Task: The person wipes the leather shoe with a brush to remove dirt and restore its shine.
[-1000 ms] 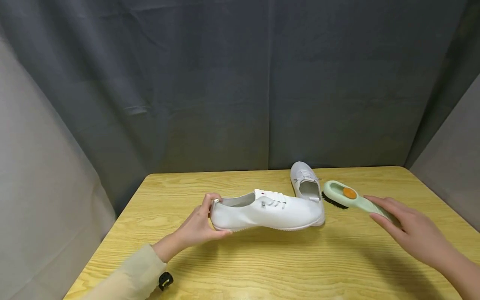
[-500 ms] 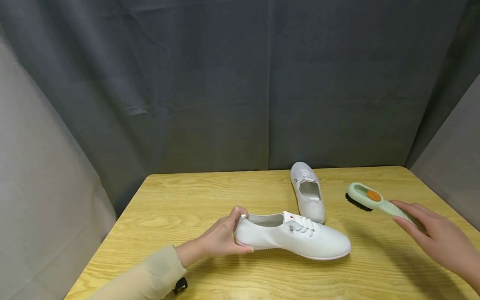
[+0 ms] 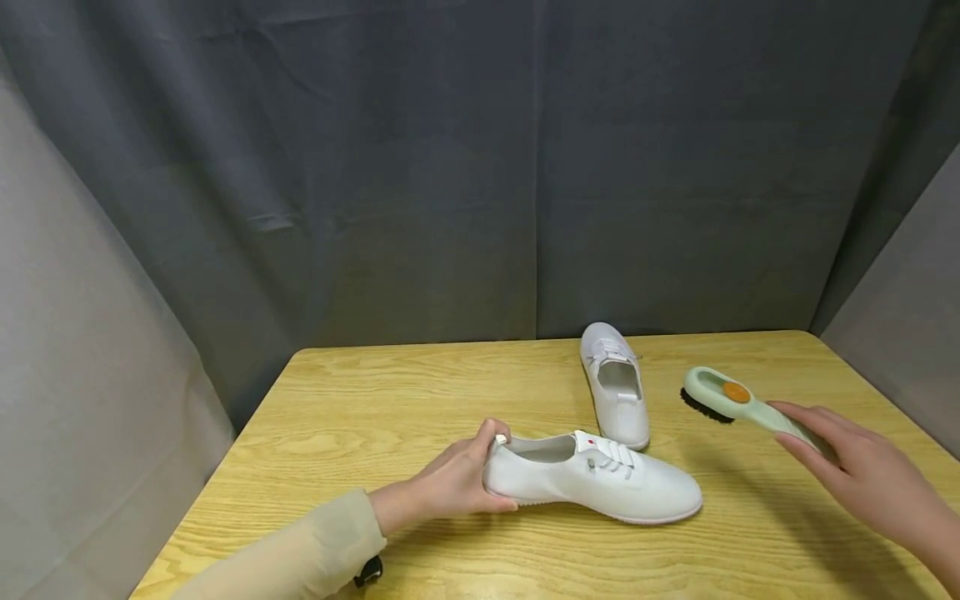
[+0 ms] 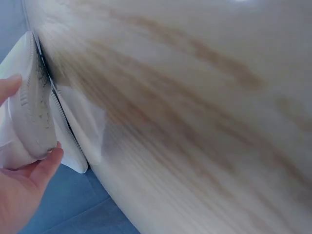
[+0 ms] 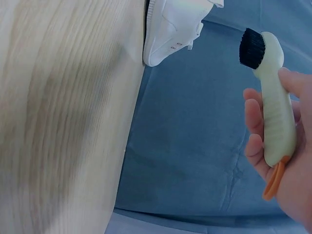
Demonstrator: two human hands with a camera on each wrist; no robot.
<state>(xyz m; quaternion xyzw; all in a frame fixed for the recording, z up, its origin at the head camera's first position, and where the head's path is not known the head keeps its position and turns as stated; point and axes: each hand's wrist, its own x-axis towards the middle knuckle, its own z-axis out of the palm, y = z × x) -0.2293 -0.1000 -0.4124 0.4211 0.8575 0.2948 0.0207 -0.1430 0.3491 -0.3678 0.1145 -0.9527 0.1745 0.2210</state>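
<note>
Gripping the near white shoe (image 3: 592, 485) by its heel, the left hand (image 3: 461, 481) holds it over the wooden table (image 3: 375, 400); whether the toe touches, I cannot tell. The right hand (image 3: 862, 471) grasps the pale green brush (image 3: 752, 411) by its handle, above the table. The shoe seems light and soft, so its firmer heel suits holding; the brush looks stiff, perhaps slippery.

The tabletop (image 3: 420, 383), yellowish wood with streaked grain and rounded far corners, extends beneath the left grip (image 3: 459, 479) and the right grip (image 3: 862, 475). Directly on it, between them and farther back, rests a white laced shoe (image 3: 624, 417), its toe pointing away from both.
</note>
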